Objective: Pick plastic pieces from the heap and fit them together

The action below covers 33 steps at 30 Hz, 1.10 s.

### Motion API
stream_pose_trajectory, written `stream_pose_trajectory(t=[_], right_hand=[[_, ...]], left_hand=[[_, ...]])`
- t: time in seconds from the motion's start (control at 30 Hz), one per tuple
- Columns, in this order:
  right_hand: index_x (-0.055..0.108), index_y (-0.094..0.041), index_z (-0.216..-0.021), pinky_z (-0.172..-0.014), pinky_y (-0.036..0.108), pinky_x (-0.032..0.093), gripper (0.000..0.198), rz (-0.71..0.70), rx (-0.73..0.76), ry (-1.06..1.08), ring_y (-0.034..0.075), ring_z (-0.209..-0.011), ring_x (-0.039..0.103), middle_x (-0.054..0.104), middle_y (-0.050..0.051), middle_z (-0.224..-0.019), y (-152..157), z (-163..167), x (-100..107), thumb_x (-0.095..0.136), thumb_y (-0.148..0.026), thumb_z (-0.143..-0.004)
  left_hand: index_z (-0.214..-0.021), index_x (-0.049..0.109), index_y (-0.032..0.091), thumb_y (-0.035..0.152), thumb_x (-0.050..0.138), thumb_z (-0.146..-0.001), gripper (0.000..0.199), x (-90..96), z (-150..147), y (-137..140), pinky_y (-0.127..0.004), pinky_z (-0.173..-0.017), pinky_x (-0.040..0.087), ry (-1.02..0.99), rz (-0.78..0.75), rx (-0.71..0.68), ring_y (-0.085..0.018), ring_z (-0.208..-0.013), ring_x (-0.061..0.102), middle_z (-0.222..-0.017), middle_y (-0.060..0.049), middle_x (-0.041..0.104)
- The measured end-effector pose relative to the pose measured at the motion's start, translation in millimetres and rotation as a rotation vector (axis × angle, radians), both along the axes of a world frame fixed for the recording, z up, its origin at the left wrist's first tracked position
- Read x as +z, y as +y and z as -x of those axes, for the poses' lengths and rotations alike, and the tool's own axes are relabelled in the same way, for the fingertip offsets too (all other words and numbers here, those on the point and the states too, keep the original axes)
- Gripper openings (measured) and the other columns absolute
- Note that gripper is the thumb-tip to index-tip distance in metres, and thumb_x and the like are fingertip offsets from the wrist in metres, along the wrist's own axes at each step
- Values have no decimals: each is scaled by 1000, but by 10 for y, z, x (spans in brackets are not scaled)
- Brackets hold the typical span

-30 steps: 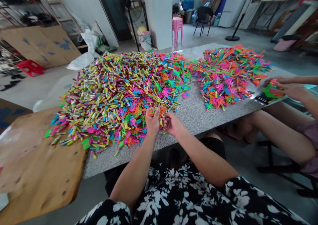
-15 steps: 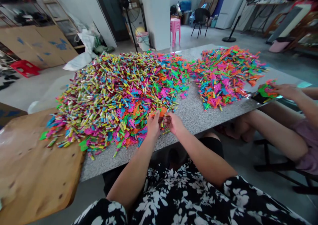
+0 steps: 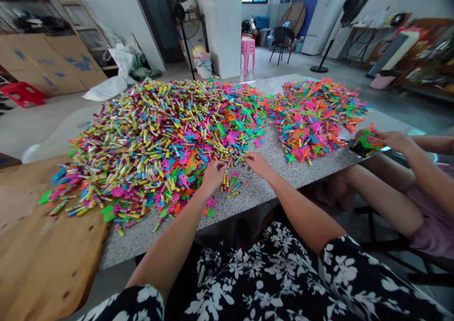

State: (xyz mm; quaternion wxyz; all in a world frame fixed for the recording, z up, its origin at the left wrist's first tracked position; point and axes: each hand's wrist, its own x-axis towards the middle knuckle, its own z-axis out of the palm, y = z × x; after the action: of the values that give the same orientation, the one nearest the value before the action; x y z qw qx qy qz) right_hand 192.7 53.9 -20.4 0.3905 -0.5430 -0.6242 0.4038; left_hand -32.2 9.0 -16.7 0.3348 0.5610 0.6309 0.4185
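Observation:
A large heap of small striped tubes point(image 3: 142, 136), yellow, blue and dark red, lies before me, mixed with bright plastic pieces point(image 3: 191, 162). My left hand point(image 3: 213, 175) is at the heap's near edge, fingers closed together; what they hold, if anything, is hidden. A little to the right, my right hand point(image 3: 258, 164) has its fingertips pinched beside a few tubes, and whatever is in them is too small to name. Between and just below my hands lies a small cluster of tubes and coloured pieces point(image 3: 230, 183) on the speckled grey tabletop point(image 3: 258, 191).
A second heap of coloured plastic pieces point(image 3: 312, 122) stands to the right. Beyond it, a co-worker's hand point(image 3: 395, 141) is at a dark container point(image 3: 362, 147) with coloured pieces. A wooden board point(image 3: 46, 245) adjoins on the left. Standing fans point(image 3: 180, 13) and pink stools point(image 3: 247, 54) are behind.
My hands, close together around an orange plastic piece before, have moved apart; that piece is no longer between them. The small cluster below them is now uncovered. The view has shifted slightly.

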Motion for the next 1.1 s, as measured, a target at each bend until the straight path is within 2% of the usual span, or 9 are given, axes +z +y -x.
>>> stream_pose_trajectory(t=[0.13,0.23,0.37,0.43,0.57,0.73,0.9,1.0,1.1], right_hand=[[78,-12,-98,-86,27,51,15,-94,337,-566,21,-93,72,77,9,-96,-370,154,-149,69,-8,-87],[76,-16,-119,-91,31,54,28,-100,461,-677,23,-100,72,74,11,-116,-601,110,-143,72,-20,-92],[69,-21,-136,-99,35,54,50,-139,498,-676,25,-111,70,64,12,-140,-861,70,-192,81,-40,-91],[66,-21,-139,-101,35,53,46,-184,478,-696,26,-115,69,60,14,-144,-927,93,-242,75,-37,-97],[68,-18,-131,-96,34,54,33,-187,390,-736,25,-111,69,62,15,-135,-926,185,-316,68,-34,-102],[66,-16,-125,-90,33,53,25,-141,298,-734,25,-106,70,67,14,-126,-874,262,-347,61,-31,-105],[71,-15,-119,-91,33,51,21,-96,224,-669,24,-102,69,70,15,-121,-815,269,-395,59,-22,-103],[75,-16,-107,-89,34,51,17,-62,88,-476,22,-94,68,72,12,-112,-719,228,-398,64,-21,-95],[77,-19,-99,-81,32,52,17,-63,-84,-113,19,-82,64,72,6,-98,-604,174,-313,70,-28,-87]], left_hand=[[-99,78,21,23,68,-93,12,107,-209,345,-34,-97,54,387,57,-135,-26,-102,74,-105,-10,81],[-115,77,21,25,61,-97,25,110,-309,445,-32,-97,53,688,159,-292,-25,-110,74,-117,-11,81],[-109,80,20,43,75,-88,31,88,-340,407,-34,-93,56,906,273,-464,-32,-111,75,-116,-15,81],[-107,80,18,48,80,-82,39,92,-357,374,-37,-91,56,1006,343,-522,-37,-113,75,-117,-19,80],[-107,79,14,36,83,-76,38,105,-411,367,-37,-84,56,1069,442,-564,-39,-108,76,-118,-23,79],[-120,70,18,34,78,-79,44,69,-309,422,-32,-74,51,915,355,-480,-29,-92,74,-105,-12,79],[-99,66,19,43,78,-80,32,98,-30,386,-29,-73,48,316,31,-232,-19,-81,64,-90,-2,71],[-103,69,18,51,77,-80,40,173,129,262,-28,-70,48,5,36,-241,-17,-75,62,-86,-1,70],[-118,73,18,56,78,-79,55,257,227,98,-29,-72,49,-57,87,-268,-19,-79,64,-90,-2,72]])
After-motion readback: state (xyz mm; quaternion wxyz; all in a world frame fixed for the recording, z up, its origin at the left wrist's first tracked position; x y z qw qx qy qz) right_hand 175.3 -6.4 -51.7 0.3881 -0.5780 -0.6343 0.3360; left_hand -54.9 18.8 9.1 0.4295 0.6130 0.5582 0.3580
